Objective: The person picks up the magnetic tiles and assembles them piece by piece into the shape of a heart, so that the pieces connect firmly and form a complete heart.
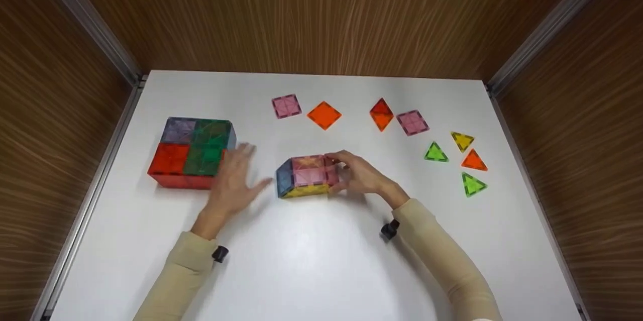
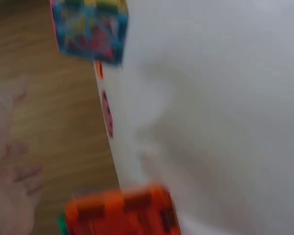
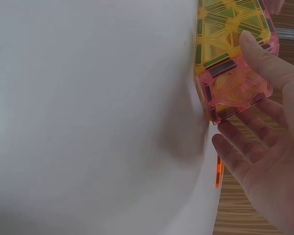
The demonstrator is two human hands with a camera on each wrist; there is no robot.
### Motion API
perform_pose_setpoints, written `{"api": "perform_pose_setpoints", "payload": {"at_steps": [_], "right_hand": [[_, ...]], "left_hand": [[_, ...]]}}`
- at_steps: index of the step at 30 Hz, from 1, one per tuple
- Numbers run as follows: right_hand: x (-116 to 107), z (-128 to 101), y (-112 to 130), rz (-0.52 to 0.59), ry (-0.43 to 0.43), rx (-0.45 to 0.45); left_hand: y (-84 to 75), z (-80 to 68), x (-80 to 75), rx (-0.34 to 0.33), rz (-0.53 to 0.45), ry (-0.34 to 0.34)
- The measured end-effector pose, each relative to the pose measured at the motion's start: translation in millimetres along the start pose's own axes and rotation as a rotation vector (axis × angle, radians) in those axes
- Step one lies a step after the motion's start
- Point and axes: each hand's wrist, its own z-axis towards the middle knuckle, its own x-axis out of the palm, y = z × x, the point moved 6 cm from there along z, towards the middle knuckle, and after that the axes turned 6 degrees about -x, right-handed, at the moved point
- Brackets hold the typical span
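A small built shape of magnetic tiles [image 1: 307, 171], with pink on top, yellow on the near side and a slanted blue left end, sits mid-table. My right hand [image 1: 365, 176] holds its right end, with the thumb [image 3: 264, 58] on the yellow and pink edge and fingers reaching round the far side. Blurred, my left hand [image 1: 232, 183] spreads its fingers beside a larger magnetic tile block [image 1: 171, 160]. That block has red, green and purple squares on top. In the left wrist view, its red side [image 2: 120, 215] shows below the small shape's blue end [image 2: 90, 32].
Behind the small shape lie flat tiles: pink squares [image 1: 287, 106] [image 1: 413, 122], an orange square [image 1: 324, 115] and a red-orange diamond [image 1: 382, 115]. At right are several triangles, including a yellow one [image 1: 462, 140] and an orange one [image 1: 474, 160]. Wood-grain panels [image 1: 321, 19] enclose the white table [image 1: 311, 271].
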Motion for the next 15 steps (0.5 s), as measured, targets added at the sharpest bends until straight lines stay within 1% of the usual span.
{"api": "perform_pose_setpoints", "payload": {"at_steps": [2, 3, 4, 6, 7, 9, 12, 15], "right_hand": [[1.0, 3.9, 1.2, -0.005, 0.011, 0.004], [1.5, 5.7, 1.8, 0.0, 0.015, 0.009], [2.1, 7.5, 2.4, 0.004, 0.02, 0.014], [3.2, 11.6, 4.1, 0.007, 0.03, 0.017], [3.7, 13.5, 4.6, 0.01, 0.034, 0.02], [4.0, 16.3, 5.8, 0.019, 0.042, 0.026], [4.9, 18.8, 5.6, 0.021, 0.056, 0.04], [5.1, 19.5, 4.5, 0.022, 0.061, 0.055]], "left_hand": [[-14.5, -1.5, 16.6, 0.025, -0.074, 0.146], [-19.1, -2.0, 24.7, 0.029, -0.101, 0.208], [-22.4, -2.0, 31.5, 0.029, -0.125, 0.261], [-24.0, -0.6, 42.6, 0.009, -0.161, 0.344], [-23.0, 0.4, 46.6, -0.011, -0.179, 0.374], [-20.0, 3.7, 51.9, -0.041, -0.207, 0.407], [-14.5, 8.9, 55.4, -0.076, -0.231, 0.432], [-11.0, 13.1, 56.3, -0.084, -0.242, 0.454]]}}
